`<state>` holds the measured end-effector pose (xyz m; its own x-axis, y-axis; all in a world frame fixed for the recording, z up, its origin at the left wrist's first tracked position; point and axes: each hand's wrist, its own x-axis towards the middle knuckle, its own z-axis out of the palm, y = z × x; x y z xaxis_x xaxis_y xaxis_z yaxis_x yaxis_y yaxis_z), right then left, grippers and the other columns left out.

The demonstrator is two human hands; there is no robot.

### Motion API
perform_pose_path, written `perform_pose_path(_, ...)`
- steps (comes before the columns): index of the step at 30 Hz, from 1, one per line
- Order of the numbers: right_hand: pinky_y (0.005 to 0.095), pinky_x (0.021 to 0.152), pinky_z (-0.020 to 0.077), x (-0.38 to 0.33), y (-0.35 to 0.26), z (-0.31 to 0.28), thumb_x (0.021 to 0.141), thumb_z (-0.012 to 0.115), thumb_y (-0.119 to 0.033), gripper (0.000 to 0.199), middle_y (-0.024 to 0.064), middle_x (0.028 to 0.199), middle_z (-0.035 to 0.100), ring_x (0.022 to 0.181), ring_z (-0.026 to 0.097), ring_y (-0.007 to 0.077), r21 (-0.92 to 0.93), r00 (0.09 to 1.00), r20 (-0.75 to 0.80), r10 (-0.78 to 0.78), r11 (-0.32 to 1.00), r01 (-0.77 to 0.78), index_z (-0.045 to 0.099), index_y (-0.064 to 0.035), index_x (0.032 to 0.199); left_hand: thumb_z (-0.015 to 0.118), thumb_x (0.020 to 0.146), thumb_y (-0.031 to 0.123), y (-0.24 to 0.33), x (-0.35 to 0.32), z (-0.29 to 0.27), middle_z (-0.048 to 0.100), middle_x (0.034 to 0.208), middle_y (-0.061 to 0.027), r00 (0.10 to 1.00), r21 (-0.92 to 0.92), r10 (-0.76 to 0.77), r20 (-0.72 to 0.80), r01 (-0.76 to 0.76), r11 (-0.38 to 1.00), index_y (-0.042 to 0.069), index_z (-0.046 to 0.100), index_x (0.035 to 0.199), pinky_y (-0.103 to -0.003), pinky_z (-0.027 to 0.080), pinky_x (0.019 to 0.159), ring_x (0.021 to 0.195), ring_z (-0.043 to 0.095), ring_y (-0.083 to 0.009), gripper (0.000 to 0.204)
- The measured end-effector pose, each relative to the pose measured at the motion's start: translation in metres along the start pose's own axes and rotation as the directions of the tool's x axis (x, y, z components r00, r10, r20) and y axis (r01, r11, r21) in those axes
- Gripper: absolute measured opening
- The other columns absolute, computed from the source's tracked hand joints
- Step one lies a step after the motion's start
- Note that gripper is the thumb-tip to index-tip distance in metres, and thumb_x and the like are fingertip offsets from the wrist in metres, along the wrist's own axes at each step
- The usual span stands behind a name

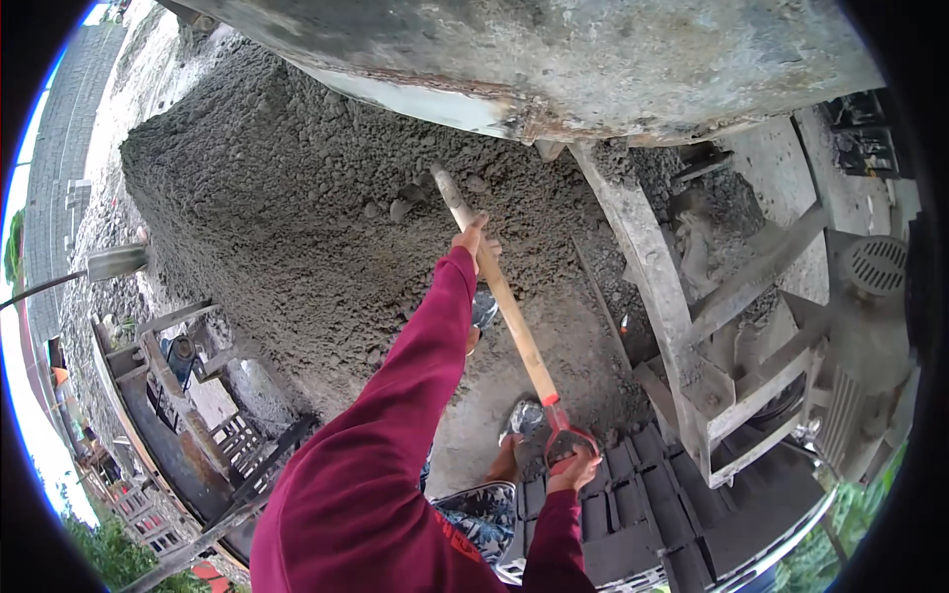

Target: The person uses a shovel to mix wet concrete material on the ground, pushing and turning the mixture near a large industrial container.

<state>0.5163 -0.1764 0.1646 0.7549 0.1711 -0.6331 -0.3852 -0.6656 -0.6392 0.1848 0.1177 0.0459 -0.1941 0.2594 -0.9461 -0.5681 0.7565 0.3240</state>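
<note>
A shovel with a long wooden shaft [514, 321] and a red D-shaped grip runs from the lower middle up into a big heap of grey gravel mix [297, 208]. My left hand [473, 239] is wrapped around the shaft near its far end, arm in a dark red sleeve stretched out. My right hand [573, 466] is closed on the red grip [568, 440] close to my body. The shovel's blade is buried in the heap and hidden. My foot [514, 435] stands on the concrete floor at the heap's edge.
A concrete-crusted mixer drum [554, 59] hangs over the heap at the top. Its grey metal frame [692, 326] stands right of the shovel. Dark moulded blocks [643, 504] lie at the lower right. More metal framing and machinery [188, 366] sit at the left.
</note>
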Motion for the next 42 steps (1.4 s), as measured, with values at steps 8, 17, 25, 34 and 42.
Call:
perform_pose_path(8,0.0257,0.036,0.0367,-0.021,-0.04,-0.029,0.069,0.062,-0.011,0.011,0.0011,0.06,0.048,0.044,0.043,0.0122,0.008,0.998,-0.063,-0.029,1.0,0.03,0.057,-0.006,0.078,0.062,0.08,0.014,-0.013,0.004,0.001,0.049,0.066,-0.0018,1.0,-0.32,-0.01,-0.001,0.009,0.948,0.011,0.056,0.085,-0.034,0.042,0.046,0.048,0.047,-0.0165,0.008)
perform_pose_path(17,0.0256,0.036,0.0367,-0.069,-0.14,-0.178,0.071,0.058,-0.018,0.011,0.0015,0.054,0.05,0.04,0.043,0.0116,-0.435,0.988,0.079,-0.134,0.887,0.155,0.063,-0.0083,0.072,0.062,0.08,0.018,-0.092,-0.157,-0.053,0.049,0.064,-0.0034,0.981,-0.437,-0.17,-0.097,0.111,0.892,0.008,0.056,0.082,-0.035,0.043,0.045,0.049,0.05,-0.0182,0.012)
perform_pose_path(25,0.0322,0.041,0.0408,-0.059,-0.127,-0.146,0.076,0.059,-0.024,0.014,-0.0014,0.057,0.047,0.043,0.043,0.015,-0.632,0.782,0.381,0.493,0.756,-0.169,0.06,-0.0132,0.084,0.065,0.076,0.014,-0.121,-0.208,-0.246,0.056,0.066,-0.0073,0.808,-0.282,0.038,-0.588,-0.248,0.927,0.002,0.053,0.089,-0.037,0.046,0.043,0.046,0.053,-0.0202,0.021)
perform_pose_path(34,0.0339,0.037,0.0379,-0.062,-0.122,-0.149,0.076,0.057,-0.046,0.037,0.0048,0.057,0.049,0.044,0.048,0.019,-0.516,0.423,0.727,0.54,0.837,-0.182,0.057,-0.0093,0.08,0.067,0.065,0.026,-0.107,-0.296,-0.3,0.061,0.08,-0.0177,0.463,0.18,0.445,-0.766,-0.51,0.841,-0.007,0.051,0.094,-0.04,0.053,0.062,0.067,0.064,-0.0324,0.046)
perform_pose_path(42,0.0366,0.041,0.0448,-0.064,-0.07,-0.466,0.075,0.06,-0.018,0.028,0.0068,0.056,0.049,0.042,0.048,0.0214,-0.052,0.636,0.713,0.295,0.927,-0.372,0.054,-0.0011,0.096,0.059,0.075,0.006,-0.324,-0.375,-0.203,0.053,0.072,-0.009,0.951,-0.467,0.234,-0.203,-0.305,0.83,0.002,0.049,0.089,-0.035,0.049,0.048,0.055,0.053,-0.0213,0.018)
